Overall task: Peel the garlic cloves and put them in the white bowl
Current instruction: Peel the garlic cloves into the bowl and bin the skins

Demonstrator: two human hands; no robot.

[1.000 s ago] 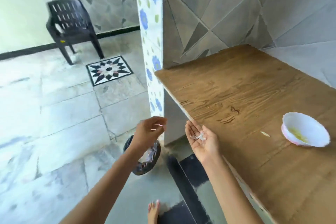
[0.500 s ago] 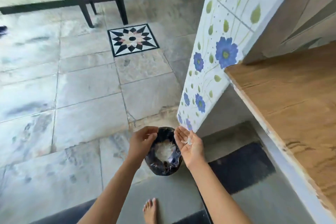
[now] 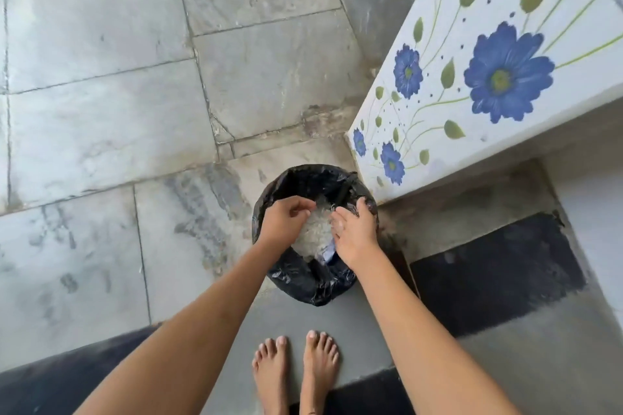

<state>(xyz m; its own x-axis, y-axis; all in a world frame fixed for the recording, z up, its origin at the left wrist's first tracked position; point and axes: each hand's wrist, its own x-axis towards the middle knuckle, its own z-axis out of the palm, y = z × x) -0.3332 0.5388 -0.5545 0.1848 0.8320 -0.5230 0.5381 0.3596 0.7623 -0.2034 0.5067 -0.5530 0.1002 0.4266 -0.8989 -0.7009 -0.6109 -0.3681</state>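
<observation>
Left of the left hand [image 3: 286, 219] and beyond both hands, the grey stone floor [image 3: 101, 111] runs wide, with nothing standing on it. To the right of the right hand [image 3: 357, 232] the room closes: a white tiled wall [image 3: 472, 94] painted with blue flowers ends in a corner just beyond that hand's fingertips. Below the wall, a dark mat [image 3: 499, 266] lies on the floor right of the right forearm.

A bin [image 3: 313, 283] lined with a black bag sits under both hands, its far rim just beside the wall corner. Two bare feet [image 3: 273, 371] stand nearer the body, between the forearms and close to the bin.

Pale garlic peelings [image 3: 315, 232] are heaped inside the bin, directly below the gap between the hands. The left hand's fingers are curled toward the thumb; whether they pinch anything cannot be told. The right hand is turned on edge, palm toward the left hand, fingers fairly straight and holding nothing.
</observation>
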